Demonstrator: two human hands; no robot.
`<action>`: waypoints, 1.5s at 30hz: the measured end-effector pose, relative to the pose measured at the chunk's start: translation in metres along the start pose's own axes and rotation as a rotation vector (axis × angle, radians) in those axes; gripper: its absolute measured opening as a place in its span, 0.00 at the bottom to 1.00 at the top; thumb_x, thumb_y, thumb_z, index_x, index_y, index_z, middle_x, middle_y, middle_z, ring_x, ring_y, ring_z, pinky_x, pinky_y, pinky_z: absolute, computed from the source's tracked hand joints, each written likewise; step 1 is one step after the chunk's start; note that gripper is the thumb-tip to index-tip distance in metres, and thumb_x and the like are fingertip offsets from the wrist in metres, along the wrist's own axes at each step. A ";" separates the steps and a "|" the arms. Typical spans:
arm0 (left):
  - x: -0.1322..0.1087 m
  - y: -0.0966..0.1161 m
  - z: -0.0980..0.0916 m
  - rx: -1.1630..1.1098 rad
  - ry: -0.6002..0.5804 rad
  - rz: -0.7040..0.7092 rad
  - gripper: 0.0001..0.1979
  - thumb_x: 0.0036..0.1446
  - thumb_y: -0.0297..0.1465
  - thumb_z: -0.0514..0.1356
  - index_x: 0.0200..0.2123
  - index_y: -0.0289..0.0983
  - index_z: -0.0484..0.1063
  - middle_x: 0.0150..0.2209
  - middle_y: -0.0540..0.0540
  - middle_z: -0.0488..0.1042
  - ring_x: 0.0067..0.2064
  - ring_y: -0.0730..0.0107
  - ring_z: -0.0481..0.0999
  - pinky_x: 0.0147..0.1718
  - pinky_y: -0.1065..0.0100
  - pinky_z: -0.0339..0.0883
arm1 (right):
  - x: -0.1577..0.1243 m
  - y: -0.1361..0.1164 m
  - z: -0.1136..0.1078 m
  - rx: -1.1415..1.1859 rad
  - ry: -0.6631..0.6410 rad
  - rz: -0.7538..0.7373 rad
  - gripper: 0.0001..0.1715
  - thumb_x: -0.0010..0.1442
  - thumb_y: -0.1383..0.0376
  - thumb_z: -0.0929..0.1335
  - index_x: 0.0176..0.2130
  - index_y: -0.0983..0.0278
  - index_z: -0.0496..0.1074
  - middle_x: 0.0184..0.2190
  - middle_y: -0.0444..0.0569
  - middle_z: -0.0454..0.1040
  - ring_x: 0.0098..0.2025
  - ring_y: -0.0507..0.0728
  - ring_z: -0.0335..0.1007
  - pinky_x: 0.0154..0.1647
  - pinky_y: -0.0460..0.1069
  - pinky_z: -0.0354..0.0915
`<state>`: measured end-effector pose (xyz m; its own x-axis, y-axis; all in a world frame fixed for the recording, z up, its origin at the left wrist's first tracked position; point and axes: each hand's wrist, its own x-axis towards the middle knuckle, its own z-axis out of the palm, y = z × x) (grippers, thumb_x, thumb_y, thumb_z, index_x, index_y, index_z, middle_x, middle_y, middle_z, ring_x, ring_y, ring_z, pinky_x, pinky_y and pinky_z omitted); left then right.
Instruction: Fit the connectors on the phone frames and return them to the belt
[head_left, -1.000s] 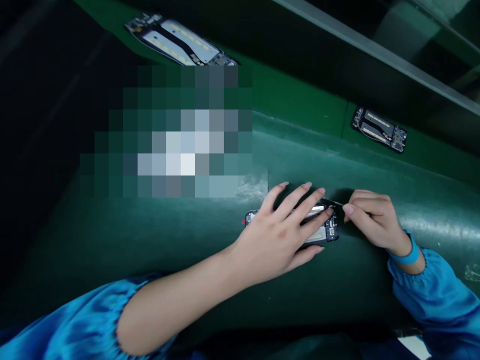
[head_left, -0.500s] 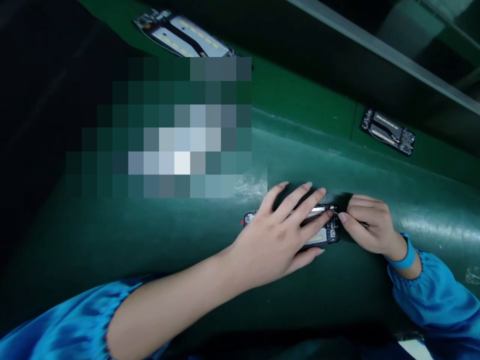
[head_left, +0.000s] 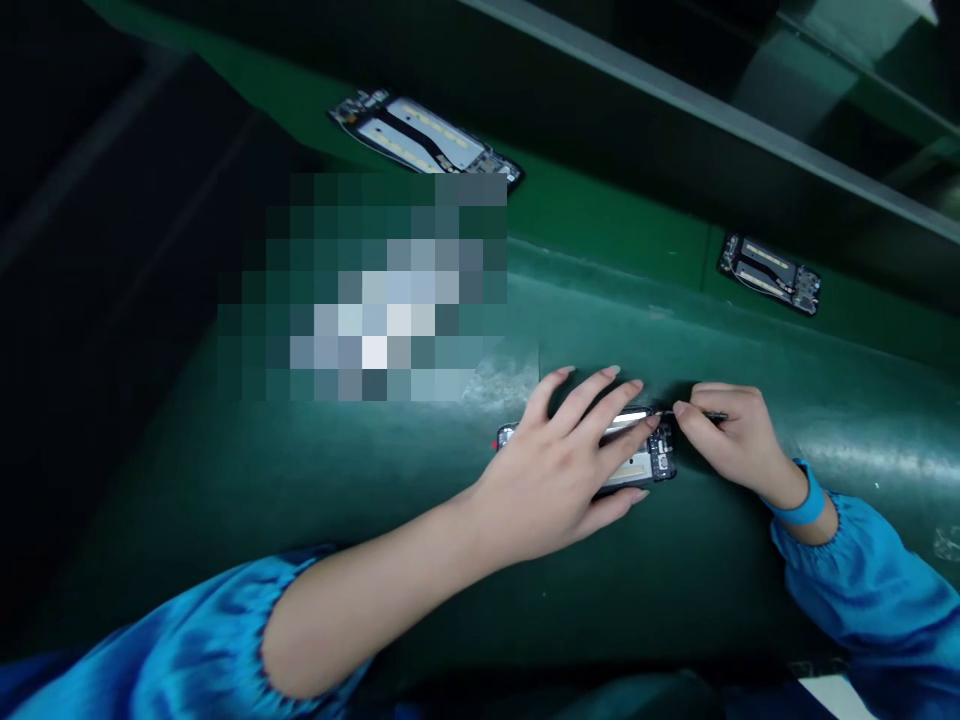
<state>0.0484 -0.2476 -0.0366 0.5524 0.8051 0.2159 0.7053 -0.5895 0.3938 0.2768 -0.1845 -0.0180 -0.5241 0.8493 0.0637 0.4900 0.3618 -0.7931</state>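
An opened phone body [head_left: 651, 462] with bare circuitry lies on the dark green work surface [head_left: 390, 520]. My left hand [head_left: 559, 470] lies flat over it with the fingers spread, pressing it down. My right hand [head_left: 726, 437] is at the phone's right end, fingers pinched on a thin metal tool like tweezers [head_left: 709, 415], whose tip touches the phone's upper right corner. Both arms wear blue sleeves, and a blue band is on my right wrist.
Two more opened phone bodies lie on the lighter green belt behind: one [head_left: 424, 138] at the upper left, one [head_left: 770, 272] at the upper right. A metal rail [head_left: 750, 120] runs behind the belt. A pixelated patch covers the area left of centre.
My right hand has moved closer to the phone, bringing the tool tip onto its corner. The view has shifted, so the belt phones sit lower in frame. My left hand stays in place.
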 end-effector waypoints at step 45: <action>-0.008 -0.035 -0.035 -0.144 -0.004 -0.153 0.15 0.68 0.40 0.58 0.52 0.43 0.79 0.50 0.43 0.79 0.50 0.57 0.77 0.54 0.51 0.60 | 0.037 -0.006 -0.011 0.186 -0.595 0.647 0.17 0.60 0.68 0.66 0.23 0.66 0.79 0.21 0.49 0.78 0.20 0.51 0.70 0.24 0.42 0.63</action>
<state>0.0037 -0.2311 -0.0212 0.4456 0.8842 0.1401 0.7108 -0.4445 0.5451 0.2626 -0.1512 -0.0046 -0.4842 0.5067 -0.7133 0.7211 -0.2305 -0.6533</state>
